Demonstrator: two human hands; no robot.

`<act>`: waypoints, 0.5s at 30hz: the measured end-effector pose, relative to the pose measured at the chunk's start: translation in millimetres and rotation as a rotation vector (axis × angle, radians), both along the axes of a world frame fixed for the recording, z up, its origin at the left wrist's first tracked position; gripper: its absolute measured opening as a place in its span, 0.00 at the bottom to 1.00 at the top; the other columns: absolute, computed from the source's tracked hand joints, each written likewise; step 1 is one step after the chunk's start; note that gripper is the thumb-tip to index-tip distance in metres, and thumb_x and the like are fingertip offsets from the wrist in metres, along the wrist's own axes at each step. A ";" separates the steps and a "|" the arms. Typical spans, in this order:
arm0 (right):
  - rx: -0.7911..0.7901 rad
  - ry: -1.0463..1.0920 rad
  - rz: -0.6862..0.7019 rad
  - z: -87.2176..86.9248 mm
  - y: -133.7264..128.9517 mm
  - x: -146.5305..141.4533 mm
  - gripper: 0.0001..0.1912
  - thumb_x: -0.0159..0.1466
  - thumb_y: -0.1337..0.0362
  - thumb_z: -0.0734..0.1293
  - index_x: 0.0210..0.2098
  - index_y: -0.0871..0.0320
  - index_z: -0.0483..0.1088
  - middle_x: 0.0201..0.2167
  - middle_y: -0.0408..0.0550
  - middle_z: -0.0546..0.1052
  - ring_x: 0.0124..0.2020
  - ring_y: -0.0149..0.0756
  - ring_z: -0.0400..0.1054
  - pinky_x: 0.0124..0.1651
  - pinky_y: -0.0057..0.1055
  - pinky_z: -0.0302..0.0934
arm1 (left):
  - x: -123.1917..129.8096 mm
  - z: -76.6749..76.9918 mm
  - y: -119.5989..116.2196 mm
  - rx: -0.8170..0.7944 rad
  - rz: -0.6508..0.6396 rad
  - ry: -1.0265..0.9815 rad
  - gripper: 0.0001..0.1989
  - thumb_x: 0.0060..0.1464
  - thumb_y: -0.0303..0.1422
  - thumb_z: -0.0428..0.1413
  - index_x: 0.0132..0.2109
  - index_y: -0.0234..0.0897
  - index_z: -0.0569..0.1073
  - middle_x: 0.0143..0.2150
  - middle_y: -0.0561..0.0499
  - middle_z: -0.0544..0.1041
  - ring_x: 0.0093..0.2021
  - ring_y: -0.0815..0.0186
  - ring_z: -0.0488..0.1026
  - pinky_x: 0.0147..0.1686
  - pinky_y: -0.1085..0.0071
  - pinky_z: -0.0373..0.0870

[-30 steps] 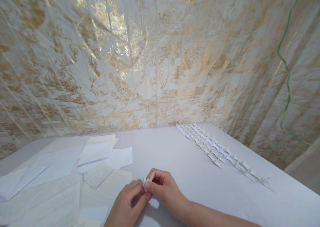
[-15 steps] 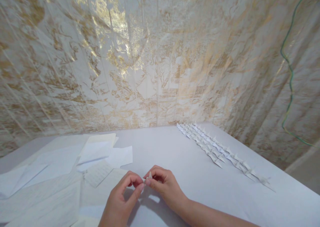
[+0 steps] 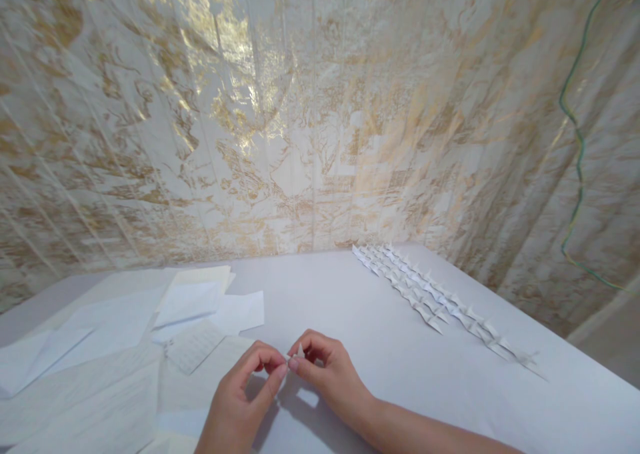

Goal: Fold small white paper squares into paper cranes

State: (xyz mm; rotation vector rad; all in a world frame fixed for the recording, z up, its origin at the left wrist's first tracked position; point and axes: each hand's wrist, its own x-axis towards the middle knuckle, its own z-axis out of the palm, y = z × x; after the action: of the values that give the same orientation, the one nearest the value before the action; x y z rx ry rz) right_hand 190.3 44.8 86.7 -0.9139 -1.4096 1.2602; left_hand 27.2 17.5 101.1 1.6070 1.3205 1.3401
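Between my two hands is a small white origami paper piece (image 3: 300, 351), with one pointed tip standing up by the right fingers. My left hand (image 3: 250, 381) pinches its left end between thumb and forefinger. The thumb and bent fingers of my right hand (image 3: 327, 367) close on the other side, hiding most of the fold. Both hands are just above the white table (image 3: 310, 287), with shadows below them. At the right, small pointed white origami pieces (image 3: 420, 287) stand in long slanting rows, apart from my hands.
Loose paper sheets (image 3: 100, 394), some with writing, overlap across the left of the table. A smaller written slip (image 3: 195, 346) lies on top, near my left hand. Behind the table hangs a white and gold patterned curtain (image 3: 300, 141). A green cord (image 3: 580, 154) dangles at the right.
Both hands keep their pinch on the origami paper piece, almost still. The whole view has shifted very slightly.
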 end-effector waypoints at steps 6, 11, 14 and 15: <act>-0.001 0.014 -0.009 -1.1 0.6 -0.5 0.20 0.56 0.46 0.76 0.25 0.58 0.77 0.24 0.42 0.70 0.26 0.31 0.56 0.32 0.31 0.52 | 1.2 2.5 -1.1 -0.007 0.006 -0.040 0.10 0.53 0.42 0.60 0.28 0.44 0.76 0.28 0.55 0.74 0.35 0.61 0.70 0.37 0.71 0.69; 0.073 0.001 -0.029 0.9 -0.2 1.0 0.15 0.58 0.50 0.76 0.28 0.56 0.80 0.27 0.45 0.74 0.29 0.34 0.60 0.35 0.32 0.55 | 0.2 0.9 -1.4 -0.020 -0.011 -0.033 0.12 0.53 0.44 0.61 0.29 0.43 0.76 0.29 0.54 0.75 0.35 0.60 0.72 0.38 0.70 0.69; 0.162 -0.048 -0.050 0.8 -0.5 2.4 0.10 0.61 0.55 0.74 0.30 0.55 0.81 0.28 0.45 0.75 0.31 0.36 0.64 0.37 0.33 0.57 | -2.0 -3.8 0.0 -0.032 -0.029 -0.012 0.13 0.54 0.45 0.61 0.29 0.43 0.77 0.30 0.54 0.75 0.34 0.61 0.72 0.38 0.70 0.69; 0.213 -0.077 -0.056 0.8 -0.4 3.1 0.09 0.62 0.57 0.74 0.31 0.55 0.81 0.28 0.45 0.75 0.33 0.37 0.65 0.38 0.33 0.57 | -3.0 -5.7 0.9 -0.035 -0.040 -0.004 0.13 0.54 0.46 0.61 0.29 0.43 0.77 0.29 0.54 0.75 0.33 0.61 0.71 0.37 0.70 0.69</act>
State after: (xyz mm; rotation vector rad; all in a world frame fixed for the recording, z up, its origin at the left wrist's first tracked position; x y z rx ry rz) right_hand 193.4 44.4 87.5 -0.8564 -1.5355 1.0199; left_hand 24.2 18.4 95.3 1.5986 1.2957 1.2885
